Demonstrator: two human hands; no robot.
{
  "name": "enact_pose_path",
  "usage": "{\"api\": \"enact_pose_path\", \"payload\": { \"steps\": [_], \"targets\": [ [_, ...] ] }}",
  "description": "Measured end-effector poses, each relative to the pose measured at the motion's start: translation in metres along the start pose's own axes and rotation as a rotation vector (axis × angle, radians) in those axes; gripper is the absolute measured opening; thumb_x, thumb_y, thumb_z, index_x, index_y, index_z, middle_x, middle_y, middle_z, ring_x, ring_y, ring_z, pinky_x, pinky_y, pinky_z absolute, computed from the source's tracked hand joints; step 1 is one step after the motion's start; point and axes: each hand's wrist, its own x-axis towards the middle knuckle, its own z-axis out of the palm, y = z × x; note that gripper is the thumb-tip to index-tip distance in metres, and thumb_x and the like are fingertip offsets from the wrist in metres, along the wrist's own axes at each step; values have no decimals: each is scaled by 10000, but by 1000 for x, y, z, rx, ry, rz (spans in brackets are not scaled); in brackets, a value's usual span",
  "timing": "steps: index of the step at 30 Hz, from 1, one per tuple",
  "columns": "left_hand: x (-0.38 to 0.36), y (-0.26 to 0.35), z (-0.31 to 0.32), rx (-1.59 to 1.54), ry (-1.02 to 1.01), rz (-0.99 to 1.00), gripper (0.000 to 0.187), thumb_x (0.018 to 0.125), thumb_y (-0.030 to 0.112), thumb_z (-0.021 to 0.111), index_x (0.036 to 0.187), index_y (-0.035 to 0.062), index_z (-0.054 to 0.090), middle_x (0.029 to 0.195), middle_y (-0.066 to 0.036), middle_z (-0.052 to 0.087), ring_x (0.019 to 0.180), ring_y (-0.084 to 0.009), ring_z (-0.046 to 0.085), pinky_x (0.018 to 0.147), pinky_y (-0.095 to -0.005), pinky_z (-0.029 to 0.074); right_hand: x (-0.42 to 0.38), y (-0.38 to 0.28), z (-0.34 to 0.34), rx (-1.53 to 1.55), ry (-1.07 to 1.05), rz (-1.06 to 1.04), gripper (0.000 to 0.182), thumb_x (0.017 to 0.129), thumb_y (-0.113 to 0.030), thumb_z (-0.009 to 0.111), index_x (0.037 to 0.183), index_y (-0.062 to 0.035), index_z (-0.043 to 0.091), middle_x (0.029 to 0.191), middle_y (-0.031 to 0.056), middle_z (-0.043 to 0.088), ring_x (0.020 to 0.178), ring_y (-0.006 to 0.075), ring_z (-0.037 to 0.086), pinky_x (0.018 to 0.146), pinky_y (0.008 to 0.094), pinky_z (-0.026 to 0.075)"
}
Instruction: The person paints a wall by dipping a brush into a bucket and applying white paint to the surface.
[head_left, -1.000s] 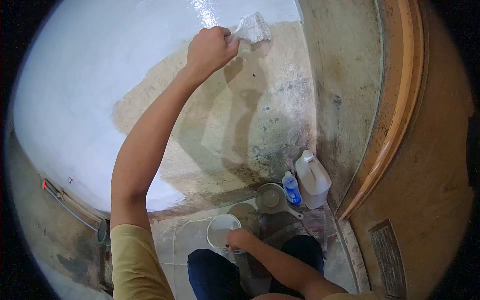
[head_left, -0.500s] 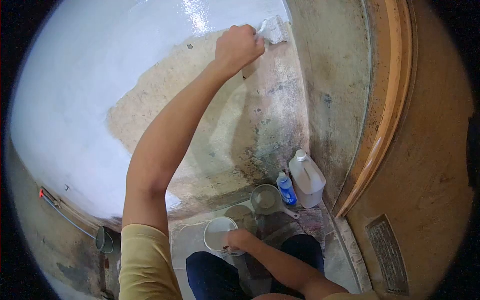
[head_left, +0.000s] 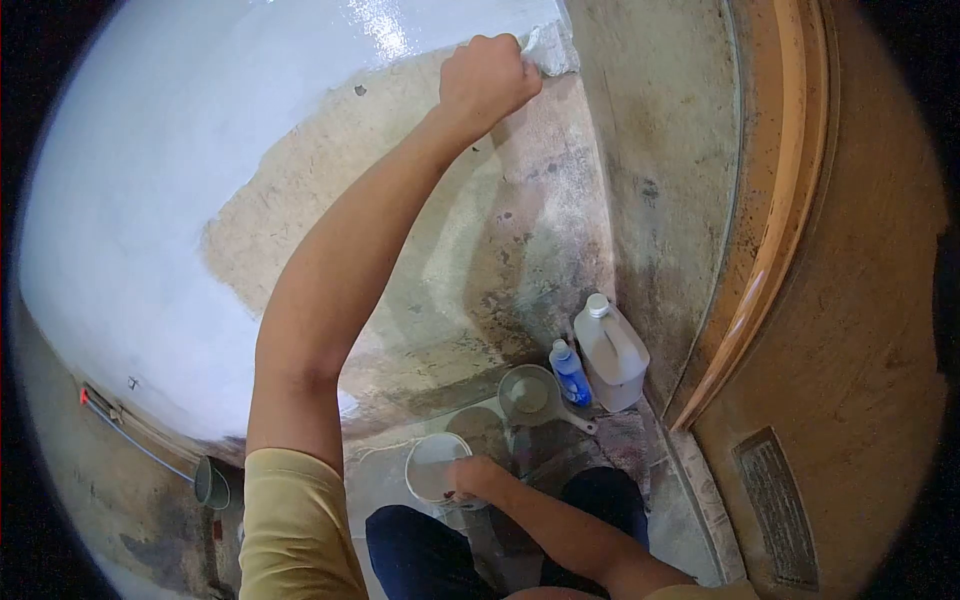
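Observation:
My left hand (head_left: 490, 80) is stretched up to the wall, its fingers closed round the handle of a paintbrush (head_left: 551, 50). White paint coats the brush head, which touches the wall near the corner, at the lower border of the wet white area. The handle is mostly hidden by my fingers. Low between my knees, my right hand (head_left: 478, 479) grips the right side of a small white bucket (head_left: 411, 466). What lies in the bucket looks pale. The wall (head_left: 420, 210) below the brush is bare, beige and stained.
A grey dipper (head_left: 512, 395) with a handle, a blue-labelled bottle (head_left: 571, 376) and a large translucent jug (head_left: 614, 360) stand in the corner. A dark bucket (head_left: 211, 484) is at far left. An orange-brown rounded trim (head_left: 770, 260) curves along the right side.
My left hand has moved slightly up and right with the paintbrush, closer to the corner. My right hand stays on the bucket. The view has shifted a little.

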Motion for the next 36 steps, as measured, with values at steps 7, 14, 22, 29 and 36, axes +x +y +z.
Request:
{"api": "enact_pose_path", "payload": {
  "steps": [7, 14, 22, 29, 36],
  "targets": [
    [4, 5, -7, 22, -34, 31, 275, 719, 238, 575, 795, -15, 651, 804, -245, 648, 751, -399, 653, 674, -462, 538, 13, -3, 5, 24, -113, 84, 327, 657, -286, 737, 916, -88, 703, 919, 114, 684, 863, 275, 670, 706, 410, 539],
    [4, 12, -19, 54, -57, 41, 271, 721, 235, 578, 822, -4, 656, 842, -234, 656, 788, -394, 657, 692, -461, 537, 1, -8, -11, 44, -140, 111, 370, 716, -327, 717, 992, -82, 696, 1047, 120, 673, 961, 287, 648, 805, 405, 526],
    [3, 14, -18, 72, -53, 6, 280, 717, 235, 595, 861, 5, 661, 861, -227, 660, 814, -384, 660, 709, -453, 537, -2, -9, -11, -8, -135, 42, 407, 709, -316, 722, 1028, -67, 678, 1037, 116, 673, 943, 290, 653, 783, 420, 532],
    [-1, 16, -25, 69, -79, 5, 264, 719, 227, 597, 858, 12, 661, 860, -219, 662, 810, -384, 658, 697, -454, 533, -1, -7, -8, -10, -125, 57, 354, 731, -256, 700, 1027, -64, 676, 1033, 121, 674, 933, 292, 656, 771, 417, 532],
    [-6, 11, -22, 61, -64, 33, 298, 789, 268, 569, 833, -17, 643, 822, -240, 649, 764, -407, 650, 689, -478, 534, 11, -2, 3, -45, -203, 26, 346, 714, -252, 709, 1008, -72, 685, 1035, 125, 677, 928, 296, 657, 778, 417, 530]
  ]
}}
